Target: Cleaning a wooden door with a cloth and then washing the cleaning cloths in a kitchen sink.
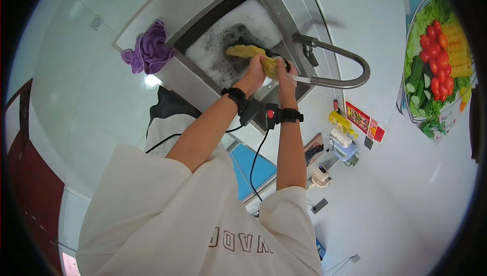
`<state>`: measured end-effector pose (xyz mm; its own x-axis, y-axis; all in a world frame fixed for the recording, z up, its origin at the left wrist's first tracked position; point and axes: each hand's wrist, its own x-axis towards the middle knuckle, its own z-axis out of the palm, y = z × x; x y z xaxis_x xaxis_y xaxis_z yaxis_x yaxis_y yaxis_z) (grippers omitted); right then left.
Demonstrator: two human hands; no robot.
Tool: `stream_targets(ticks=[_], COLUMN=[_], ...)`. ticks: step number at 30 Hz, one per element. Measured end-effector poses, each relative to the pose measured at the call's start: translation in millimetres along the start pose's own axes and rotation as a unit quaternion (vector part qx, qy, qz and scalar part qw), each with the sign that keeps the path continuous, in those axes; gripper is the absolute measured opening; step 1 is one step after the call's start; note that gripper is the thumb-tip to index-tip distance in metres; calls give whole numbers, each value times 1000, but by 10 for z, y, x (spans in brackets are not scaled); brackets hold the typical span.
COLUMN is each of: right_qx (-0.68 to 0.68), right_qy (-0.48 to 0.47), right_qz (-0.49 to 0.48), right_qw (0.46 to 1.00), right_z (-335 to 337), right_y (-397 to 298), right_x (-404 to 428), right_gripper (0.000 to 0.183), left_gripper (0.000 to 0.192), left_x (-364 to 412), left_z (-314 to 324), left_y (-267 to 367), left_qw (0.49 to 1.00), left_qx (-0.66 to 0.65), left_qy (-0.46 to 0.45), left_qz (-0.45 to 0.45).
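My left hand (254, 73) and my right hand (287, 80) hold a yellow cloth (247, 51) over a stainless steel sink (213, 7). A dark item (272, 53), whose kind I cannot tell, lies against the cloth's far side. Water runs from the curved faucet (359, 61) onto the right hand and the cloth's near end. White suds (255, 15) float on water in the sink. Both wrists wear black straps with small devices.
A crumpled purple towel (150, 49) hangs over the counter's left edge. To the right stand a yellow bottle (340, 122) and a cream-coloured appliance (321, 176) by the wall. Black cables (253, 165) run from the wrist devices towards the body.
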<state>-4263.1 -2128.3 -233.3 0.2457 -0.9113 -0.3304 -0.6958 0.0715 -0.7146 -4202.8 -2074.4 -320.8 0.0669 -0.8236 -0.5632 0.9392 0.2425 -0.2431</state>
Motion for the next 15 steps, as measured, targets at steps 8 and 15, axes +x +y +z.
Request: stream_targets(ticks=[8,15], right_qx=[243,457], right_qy=[17,-90], right_qz=[-22,88], right_qw=[970,880], right_z=[-126,-9], right_y=[140,-250], right_x=[229,12], right_gripper=[31,33], left_gripper=[7,35], left_x=[-241,-112], left_z=[227,-187], left_y=[-45,63], left_qw=[990,950], left_qx=[124,276], left_qy=[73,120], left_qz=[12,-77])
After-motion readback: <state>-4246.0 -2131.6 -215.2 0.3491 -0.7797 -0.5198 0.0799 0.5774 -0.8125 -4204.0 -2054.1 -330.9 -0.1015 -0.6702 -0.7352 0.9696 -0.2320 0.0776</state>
